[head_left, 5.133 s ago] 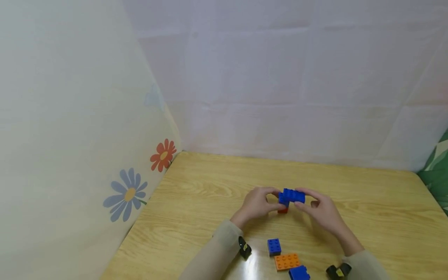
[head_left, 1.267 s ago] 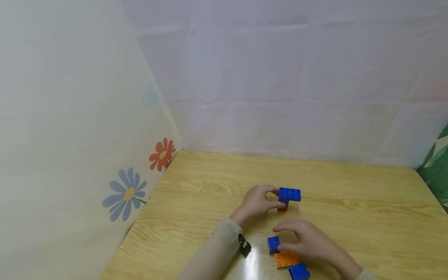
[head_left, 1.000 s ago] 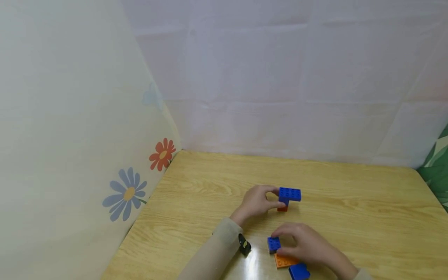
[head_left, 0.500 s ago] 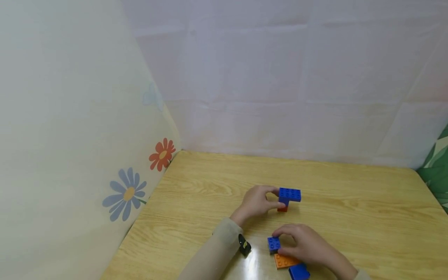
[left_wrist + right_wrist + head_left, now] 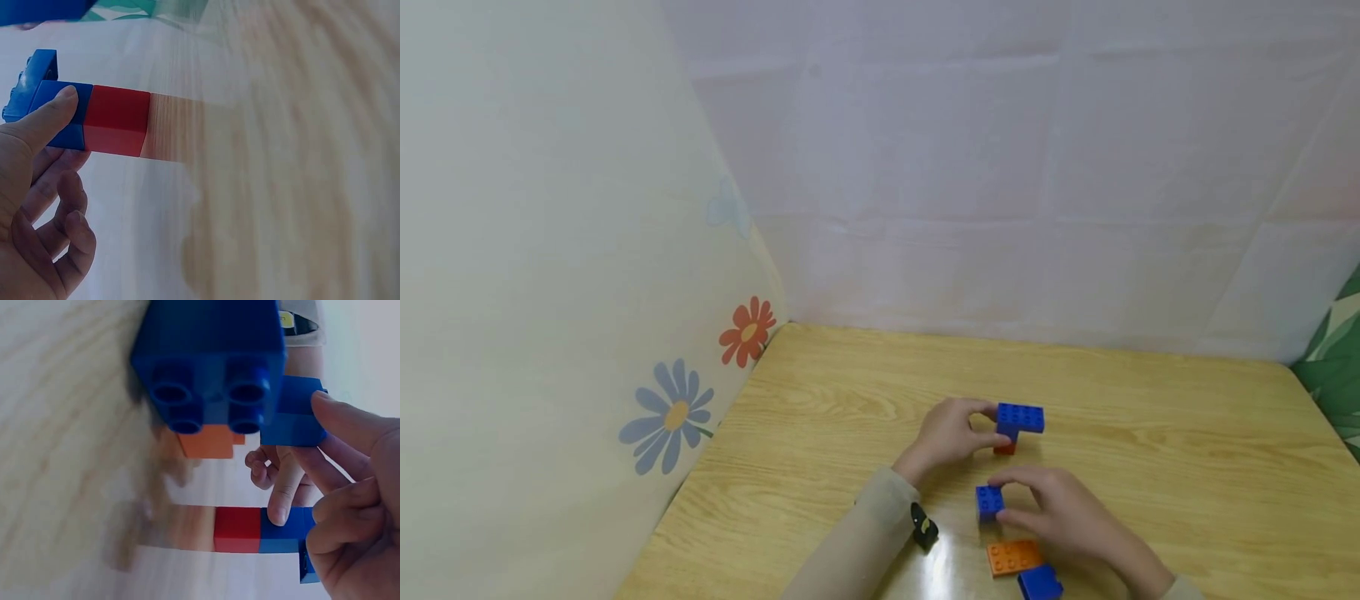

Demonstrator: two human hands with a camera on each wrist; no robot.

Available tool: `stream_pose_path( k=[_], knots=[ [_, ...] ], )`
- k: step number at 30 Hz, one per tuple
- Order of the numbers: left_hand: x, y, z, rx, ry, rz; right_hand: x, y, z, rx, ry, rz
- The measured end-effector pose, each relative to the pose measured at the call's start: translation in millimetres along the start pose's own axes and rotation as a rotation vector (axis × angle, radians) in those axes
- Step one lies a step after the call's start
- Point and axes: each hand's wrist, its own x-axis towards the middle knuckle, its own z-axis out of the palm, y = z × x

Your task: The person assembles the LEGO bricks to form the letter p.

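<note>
My left hand (image 5: 951, 429) holds a small tower steady on the table. A red toy building brick (image 5: 117, 120) forms its base, with a blue brick (image 5: 69, 115) above, where the thumb presses. Across the top lies a long blue brick (image 5: 1021, 417), overhanging to the right. Nearer the front, my right hand (image 5: 1060, 508) pinches a square blue brick (image 5: 989, 504) between thumb and fingertips, studs up. In the right wrist view this pinched brick (image 5: 292, 412) appears above the table, apart from the tower.
An orange brick (image 5: 1013, 557) lies flat on the wooden table (image 5: 850, 392) in front of the right hand. Touching its near corner is another blue brick (image 5: 1041, 582), lying on its side. Cloth walls (image 5: 925, 250) border the table at the back and left.
The long blue brick has come to sit on the tower and the right hand has let it go. That hand has since gripped the square blue brick and lifted it slightly away from the orange one.
</note>
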Motion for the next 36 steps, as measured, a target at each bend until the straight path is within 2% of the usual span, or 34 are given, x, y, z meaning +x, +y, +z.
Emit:
stream_pose_path(
  k=[15,23,30,36],
  knots=[
    [-1.0,3.6,-1.1,0.025,0.004,-0.011,9.7,-4.5,-18.1,0.053,0.19,-0.012],
    [2.1,2.8,-1.2,0.06,0.008,-0.001,18.8,-6.8,-28.3,0.038,0.299,0.033],
    [2.4,1.8,0.0,0.051,0.024,0.007,27.6,-2.3,-34.9,0.043,0.358,0.064],
    [1.8,1.8,0.8,0.023,0.021,0.005,31.3,3.6,-38.3,0.058,0.361,0.068]
  ],
)
